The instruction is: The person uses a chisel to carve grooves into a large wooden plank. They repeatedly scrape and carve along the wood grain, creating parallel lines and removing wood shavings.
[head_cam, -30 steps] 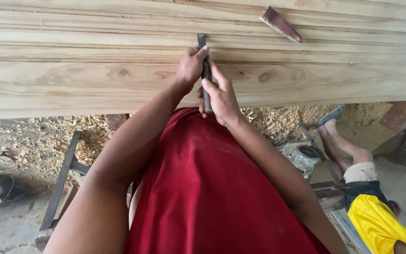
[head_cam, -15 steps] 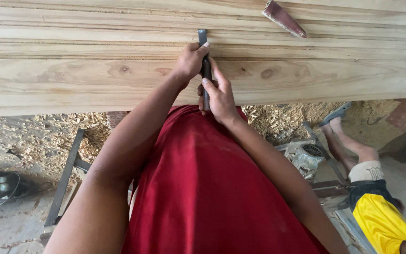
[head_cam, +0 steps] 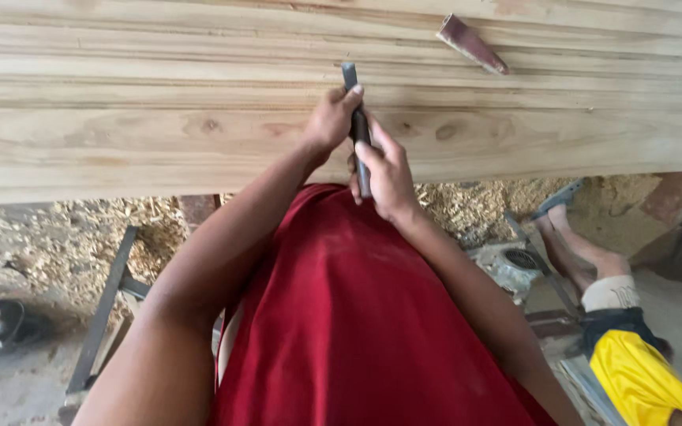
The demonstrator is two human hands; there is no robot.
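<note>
My fingers [head_cam: 354, 93] were closed round a narrow dark metal tool [head_cam: 356, 126], both hands on it at once. My left hand [head_cam: 327, 125] gripped it near the upper end, and my right hand [head_cam: 388, 172] wrapped the lower part, index finger laid along the shaft. The tool stood nearly upright, its top end pressed to the grooved face of the pale wood planks [head_cam: 159, 118], its bottom end hanging just below the planks' near edge, above my red shirt [head_cam: 357, 315].

Taking the tool as my landmark: up and to the right of it, well apart, lay a reddish-brown wedge-shaped piece [head_cam: 471, 45] on the planks. Wood knots sat just beside it on either side. Below it and to the left, sawdust [head_cam: 49, 237] covered the ground around a dark metal frame [head_cam: 108, 304]. Far to the lower right, another person's legs [head_cam: 586, 260] and a yellow garment [head_cam: 641, 379] showed.

I judged the main risk a slip: the tool's tip could skid along a groove and gouge the soft wood, or my left fingers, so near the working end, could get pinched against the plank. The planks ran clear left and right of the tool, so sideways travel looked free; toward me, my own body hemmed the handle in.
</note>
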